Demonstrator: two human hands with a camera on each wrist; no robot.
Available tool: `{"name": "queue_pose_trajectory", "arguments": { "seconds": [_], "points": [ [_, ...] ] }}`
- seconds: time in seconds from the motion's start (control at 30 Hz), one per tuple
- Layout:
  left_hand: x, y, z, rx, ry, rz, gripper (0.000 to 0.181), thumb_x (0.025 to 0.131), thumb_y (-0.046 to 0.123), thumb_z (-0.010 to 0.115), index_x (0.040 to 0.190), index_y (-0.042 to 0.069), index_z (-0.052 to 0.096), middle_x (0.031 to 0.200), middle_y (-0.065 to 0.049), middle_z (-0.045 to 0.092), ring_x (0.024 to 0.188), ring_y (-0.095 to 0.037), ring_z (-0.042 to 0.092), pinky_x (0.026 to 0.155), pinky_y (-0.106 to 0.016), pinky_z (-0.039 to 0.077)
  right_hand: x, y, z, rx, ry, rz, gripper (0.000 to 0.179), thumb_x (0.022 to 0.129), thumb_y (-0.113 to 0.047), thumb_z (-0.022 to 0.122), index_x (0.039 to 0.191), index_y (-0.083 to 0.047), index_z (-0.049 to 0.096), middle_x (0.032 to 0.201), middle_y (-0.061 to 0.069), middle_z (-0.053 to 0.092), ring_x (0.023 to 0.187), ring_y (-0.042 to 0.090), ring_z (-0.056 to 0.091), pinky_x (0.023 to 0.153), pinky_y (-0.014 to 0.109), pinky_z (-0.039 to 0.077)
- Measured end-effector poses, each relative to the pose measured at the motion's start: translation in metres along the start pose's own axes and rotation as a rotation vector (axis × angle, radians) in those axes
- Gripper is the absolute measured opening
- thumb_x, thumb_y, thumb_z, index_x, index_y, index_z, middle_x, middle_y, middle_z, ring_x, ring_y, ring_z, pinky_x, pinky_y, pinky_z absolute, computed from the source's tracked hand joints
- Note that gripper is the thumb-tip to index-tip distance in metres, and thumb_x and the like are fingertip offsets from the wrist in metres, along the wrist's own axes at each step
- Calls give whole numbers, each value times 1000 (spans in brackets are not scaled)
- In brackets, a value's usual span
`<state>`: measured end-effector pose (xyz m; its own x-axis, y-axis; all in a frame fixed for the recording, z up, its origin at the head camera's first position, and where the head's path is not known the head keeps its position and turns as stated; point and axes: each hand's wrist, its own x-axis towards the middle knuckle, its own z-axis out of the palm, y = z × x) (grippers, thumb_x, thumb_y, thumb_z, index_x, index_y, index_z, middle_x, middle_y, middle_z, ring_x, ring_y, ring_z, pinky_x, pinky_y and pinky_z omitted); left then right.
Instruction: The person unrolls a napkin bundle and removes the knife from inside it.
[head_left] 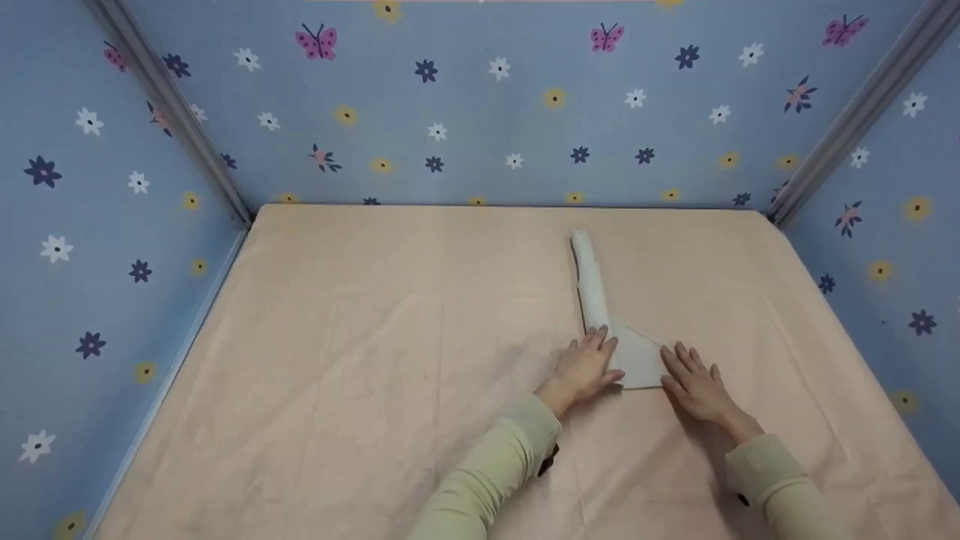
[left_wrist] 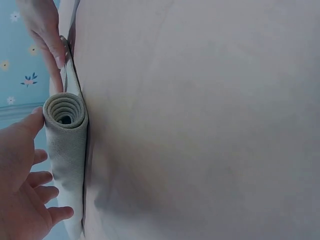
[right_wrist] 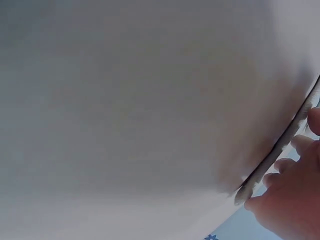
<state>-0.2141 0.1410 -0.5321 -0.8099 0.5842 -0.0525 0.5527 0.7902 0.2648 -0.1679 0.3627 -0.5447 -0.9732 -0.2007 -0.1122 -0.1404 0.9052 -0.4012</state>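
A pale grey-green cloth (head_left: 593, 292) lies on the table, rolled into a narrow tube. Its near right part is a flat flap (head_left: 637, 360) with a slanted far edge. My left hand (head_left: 585, 367) rests on the near end of the roll, fingers extended. In the left wrist view, the spiral end of the roll (left_wrist: 65, 150) faces the camera, with my left hand (left_wrist: 22, 185) alongside. My right hand (head_left: 697, 382) touches the right side of the flap with extended fingers. The right wrist view shows the cloth's edge (right_wrist: 272, 157) beside my right hand (right_wrist: 295, 190).
A peach cloth (head_left: 337, 337) with light creases covers the table. Blue panels (head_left: 480, 97) printed with flowers and butterflies stand at the back and both sides, joined at grey corner posts (head_left: 180, 112).
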Motion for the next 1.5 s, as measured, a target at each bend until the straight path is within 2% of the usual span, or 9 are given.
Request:
{"name": "queue_pose_trajectory", "arguments": {
  "seconds": [0.13,0.27,0.4,0.63,0.87,1.13,1.33,1.5],
  "points": [
    [3,3,-2,1,10,-7,59,89,48,42,138,16,33,144,-5,23,131,-20,21,102,-37,28,6,-5,1,20,1,5,54,95,-30,37,139,-1,23,142,28,12,128,45,6,97,64,0],
    [6,7,-4,44,4,-15,60,88,51,40,138,18,32,145,-4,22,131,-19,19,102,-38,28,12,-8,4,41,-1,4,54,95,-29,38,139,0,23,142,28,11,128,46,5,96,65,0],
    [10,13,-3,73,2,-24,61,88,52,39,138,19,31,145,-2,20,132,-19,18,102,-38,28,17,-7,7,65,-4,1,58,95,-36,36,139,-1,21,142,28,8,128,46,2,96,65,-2],
    [16,18,1,110,0,-35,61,88,54,37,138,20,31,145,-1,20,132,-18,18,102,-37,28,19,2,15,98,20,-76,66,92,-49,31,143,-13,13,145,23,0,129,44,-6,92,67,-10],
    [20,23,3,106,2,-36,63,87,56,37,139,21,31,146,-1,18,133,-19,14,101,-39,29,19,-4,11,-2,-56,17,67,93,-47,30,141,-3,15,145,23,1,129,44,-3,92,67,-9],
    [19,23,7,77,-11,-43,66,84,60,37,138,22,32,146,0,17,133,-19,12,103,-40,25,20,-5,12,-31,-78,23,65,94,-46,30,142,-5,12,145,21,0,130,41,-3,94,66,-7],
    [19,19,8,123,-23,-28,65,84,59,37,138,23,31,147,1,16,133,-19,11,102,-41,26,21,-2,14,-25,-84,31,64,94,-45,28,142,-6,9,146,20,-3,130,40,-6,93,66,-10],
    [17,16,8,126,-28,-28,64,84,60,36,138,25,32,147,2,16,133,-18,11,102,-42,26,21,-3,15,-24,-82,40,65,94,-47,26,142,-7,9,146,20,-3,130,40,-7,93,64,-12]
  ]
}}
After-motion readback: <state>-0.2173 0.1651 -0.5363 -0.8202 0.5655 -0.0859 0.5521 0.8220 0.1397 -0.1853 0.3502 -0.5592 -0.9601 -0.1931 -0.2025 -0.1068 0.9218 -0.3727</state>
